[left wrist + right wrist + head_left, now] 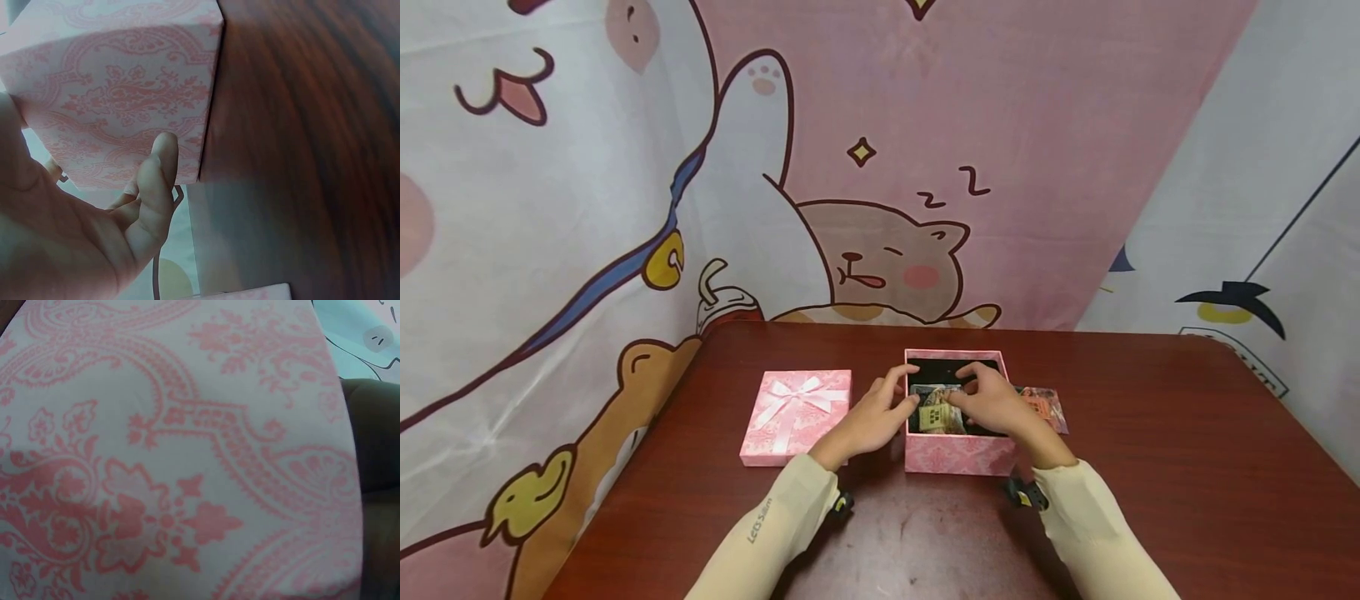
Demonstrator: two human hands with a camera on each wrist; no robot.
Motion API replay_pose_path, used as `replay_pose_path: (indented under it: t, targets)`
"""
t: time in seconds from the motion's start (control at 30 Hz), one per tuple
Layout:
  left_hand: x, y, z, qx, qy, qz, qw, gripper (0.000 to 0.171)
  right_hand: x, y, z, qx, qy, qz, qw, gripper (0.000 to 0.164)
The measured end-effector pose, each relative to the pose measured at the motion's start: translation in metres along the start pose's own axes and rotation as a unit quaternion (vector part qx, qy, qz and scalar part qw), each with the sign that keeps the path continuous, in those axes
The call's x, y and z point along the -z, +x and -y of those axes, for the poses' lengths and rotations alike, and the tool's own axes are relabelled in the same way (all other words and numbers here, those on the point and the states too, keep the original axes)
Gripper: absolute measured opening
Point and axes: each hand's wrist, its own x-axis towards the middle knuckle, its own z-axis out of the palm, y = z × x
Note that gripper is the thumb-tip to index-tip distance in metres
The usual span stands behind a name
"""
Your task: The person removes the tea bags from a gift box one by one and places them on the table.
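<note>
Presently, both hands are at an uncovered pink box, one on either side of it. The left hand (876,414) is loosely open at the left wall, thumb and forefinger spread well apart with their tips at the rim; the left wrist view shows the thumb raised in front of the patterned side. The right hand (996,402) reaches over the right rim with bent fingers, its thumb by the upper part of a packet inside; whether it pinches anything cannot be told, and the right wrist view is mostly filled by the box wall. The pink box (958,456) stands upright toward the middle of the counter's far edge, its inside black, and the packet with a yellowish label (942,419) lies in its left part. Just to the right of the box, on the counter, is a second packet with red-orange printing (1048,410), its left end hidden from the head camera. On the other side, nearer the counter's far left corner, the matching lid (793,429) lies flat, bow upward, the bow (801,398) being pale ribbon. Cream sleeves (1097,525) cover the forearms, with a dark wrist device (1026,493) at each cuff. Beyond the far edge of the reddish-brown counter (1165,433) hangs a cloth (1037,125) printed with cartoon animals, largely pink and white.
</note>
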Motion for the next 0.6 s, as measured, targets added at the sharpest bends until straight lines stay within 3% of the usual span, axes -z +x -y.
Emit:
replay_pose_path:
  t: [0.37,0.6]
  targets:
    - [0.001,0.0,0.002,0.004,0.0,0.004,1.0,0.047,-0.008,0.003,0.006,0.05,-0.036,0.019,0.998,0.035]
    - [0.001,0.0,0.003,-0.001,-0.006,0.01,0.9999,0.048,-0.015,0.009,0.009,0.048,-0.061,0.023,0.997,0.034]
